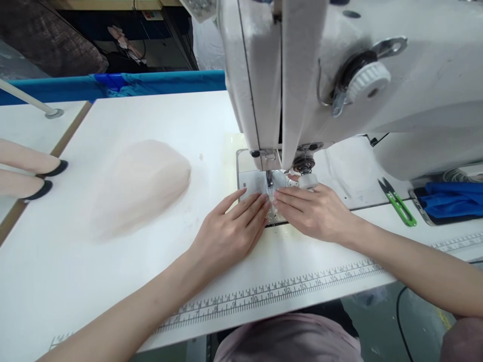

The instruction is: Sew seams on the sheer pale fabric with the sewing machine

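A white sewing machine (pixel 260 90) stands over a metal needle plate (pixel 251 178). My left hand (pixel 236 223) lies palm down at the front left of the presser foot (pixel 269 178), its fingers stretched out. From the other side, my right hand (pixel 311 208) rests with its fingers extended towards the left fingertips, thumb mostly hidden. A clear, thin piece (pixel 279 178) shows beside the foot; I cannot make out what it is or whether cloth lies under my fingers. Left of my hands, a sheer beige cloth (pixel 147 186) is spread in a loose heap.
Green-handled thread snips (pixel 398 203) lie at right, beside a phone (pixel 420 206) partly under blue cloth (pixel 453 198). A printed ruler (pixel 271 291) runs along the front edge. Two pale tubes with black ends (pixel 30 168) reach in at left, near a thin post (pixel 33 100).
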The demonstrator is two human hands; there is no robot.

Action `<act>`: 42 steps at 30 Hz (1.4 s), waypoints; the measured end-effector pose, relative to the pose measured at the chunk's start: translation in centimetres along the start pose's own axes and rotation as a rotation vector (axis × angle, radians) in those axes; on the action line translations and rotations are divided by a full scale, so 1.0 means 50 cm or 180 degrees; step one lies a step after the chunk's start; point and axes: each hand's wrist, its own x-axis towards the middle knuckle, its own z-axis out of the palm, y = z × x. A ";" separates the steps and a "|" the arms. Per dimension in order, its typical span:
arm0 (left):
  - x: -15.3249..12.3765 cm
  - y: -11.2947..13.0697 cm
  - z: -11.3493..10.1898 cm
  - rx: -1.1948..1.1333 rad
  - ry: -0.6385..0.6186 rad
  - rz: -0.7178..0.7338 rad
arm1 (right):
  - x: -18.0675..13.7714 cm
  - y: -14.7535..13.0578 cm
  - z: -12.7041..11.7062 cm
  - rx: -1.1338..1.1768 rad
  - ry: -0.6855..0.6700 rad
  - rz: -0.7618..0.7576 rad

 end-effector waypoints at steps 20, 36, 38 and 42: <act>0.000 0.007 0.004 0.0054 -0.0081 -0.0324 | 0.006 -0.005 0.010 -0.0143 -0.0067 0.0318; 0.006 -0.017 0.032 -0.0041 0.0084 -0.0421 | 0.012 0.006 0.008 -0.0240 -0.0344 0.0470; 0.007 -0.020 0.035 -0.0045 0.0051 -0.0448 | 0.013 0.007 0.007 -0.0263 -0.0393 0.0483; 0.008 -0.024 0.040 -0.0069 -0.0001 -0.0490 | 0.011 0.008 0.003 -0.0354 -0.0441 0.0520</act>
